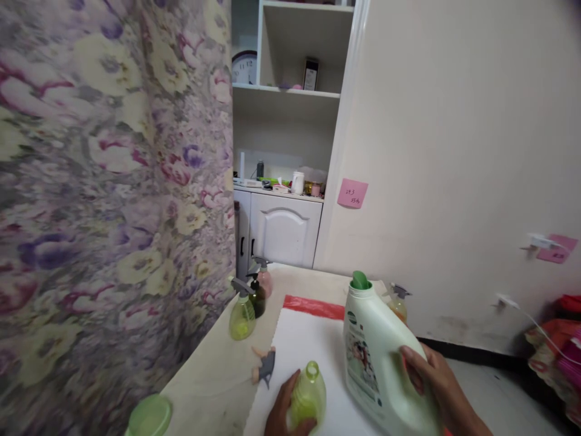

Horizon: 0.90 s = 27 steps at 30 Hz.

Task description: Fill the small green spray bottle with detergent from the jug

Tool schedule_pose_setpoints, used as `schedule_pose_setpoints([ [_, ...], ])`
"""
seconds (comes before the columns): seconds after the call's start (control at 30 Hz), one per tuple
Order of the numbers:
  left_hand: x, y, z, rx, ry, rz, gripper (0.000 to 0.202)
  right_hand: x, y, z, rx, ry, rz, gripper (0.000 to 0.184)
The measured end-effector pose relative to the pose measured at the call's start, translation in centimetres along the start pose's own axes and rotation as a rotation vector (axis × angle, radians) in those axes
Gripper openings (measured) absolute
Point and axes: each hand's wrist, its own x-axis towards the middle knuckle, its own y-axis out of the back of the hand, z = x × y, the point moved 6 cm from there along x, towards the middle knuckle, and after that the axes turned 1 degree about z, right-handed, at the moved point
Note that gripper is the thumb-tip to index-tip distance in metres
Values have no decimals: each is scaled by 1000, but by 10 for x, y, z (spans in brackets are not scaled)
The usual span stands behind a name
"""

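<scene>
My right hand (433,378) is closed round the handle of a large pale green detergent jug (370,351). The jug has no cap on, and a green spout shows in its mouth. My left hand (285,412) wraps round a small yellow-green spray bottle (309,396), whose neck is bare and open; some liquid seems to sit low in it. The jug is upright or slightly tilted, to the right of the bottle and apart from it. A grey spray trigger head (265,368) lies on the table to the left of my left hand.
At the table's (209,378) left edge stand a green spray bottle (242,318), a dark pump bottle (258,297) and a pink spray bottle (264,281). Another spray bottle (399,303) is behind the jug. A green cap (149,416) sits front left. A floral curtain (113,212) hangs left.
</scene>
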Motion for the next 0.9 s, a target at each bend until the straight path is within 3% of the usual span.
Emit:
schedule_pose_setpoints([
  [0.1, -3, -2, 0, -4, 25, 44, 73, -15, 4, -19, -21, -38, -182, 50],
  [0.3, -5, -3, 7, -35, 63, 68, 73, -46, 5, -56, -157, -92, -418, 54],
  [0.43, -4, -2, 16, -11, 66, 60, 77, -57, 9, -65, -193, -160, -432, 53],
  [0.67, -5, 1, 19, 30, -9, 78, 75, -62, 10, -74, -231, -136, -487, 50],
  [0.83, 2, 10, 61, -8, -104, 129, 53, -65, 13, -78, -324, -186, -464, 50],
  [0.9, 9, 8, 82, -37, -107, 92, 48, -64, 15, -79, -367, -201, -449, 49],
])
